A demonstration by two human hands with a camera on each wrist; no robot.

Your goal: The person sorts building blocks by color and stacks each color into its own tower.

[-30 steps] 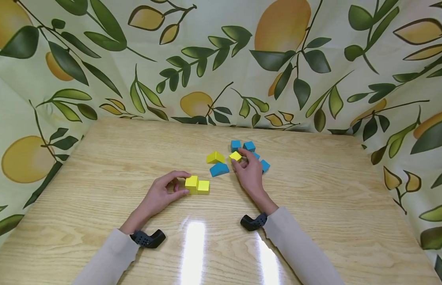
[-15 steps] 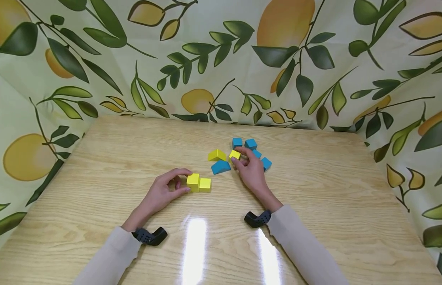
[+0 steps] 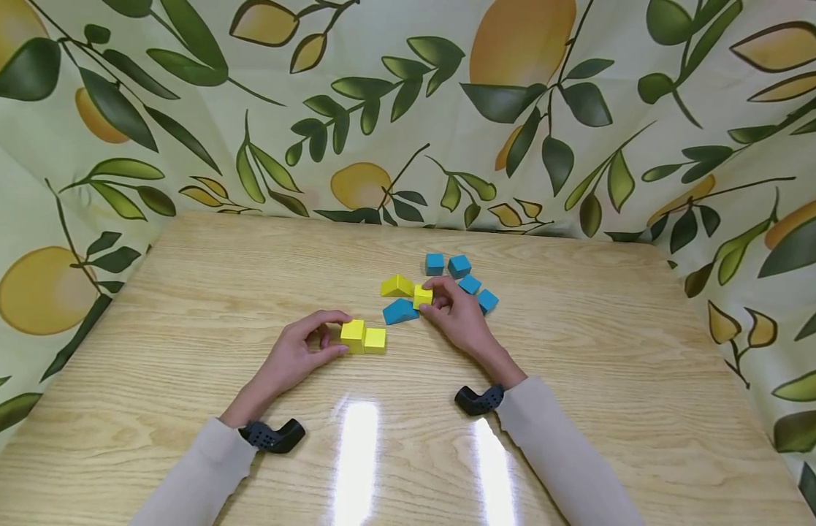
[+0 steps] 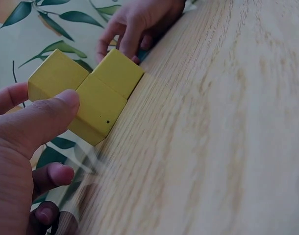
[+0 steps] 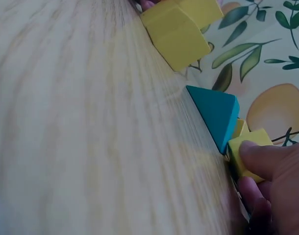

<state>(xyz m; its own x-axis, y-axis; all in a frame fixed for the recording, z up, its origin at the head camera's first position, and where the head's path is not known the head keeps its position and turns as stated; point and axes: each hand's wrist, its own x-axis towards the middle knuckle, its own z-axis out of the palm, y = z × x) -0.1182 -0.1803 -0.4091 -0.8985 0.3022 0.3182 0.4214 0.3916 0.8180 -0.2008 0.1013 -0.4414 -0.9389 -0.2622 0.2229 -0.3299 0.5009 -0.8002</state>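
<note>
Your left hand [image 3: 301,349] pinches stacked yellow cubes [image 3: 353,336]; your right hand [image 3: 460,315] (beside a blue wedge [image 3: 399,313]) grips a single yellow cube [image 3: 422,296].

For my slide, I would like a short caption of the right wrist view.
The right hand pinches a yellow block beside a blue triangular block on the table.

Left cubes [image 3: 353,330], middle cube [image 3: 422,297] yellow; far-right cubes [image 3: 487,302] blue; far wedge [image 3: 397,286] yellow, near wedge [image 3: 399,312] blue; tabletop [image 3: 578,329] tan, wood-grained; backdrop [image 3: 408,131] cream, fruit-and-leaf print.
</note>
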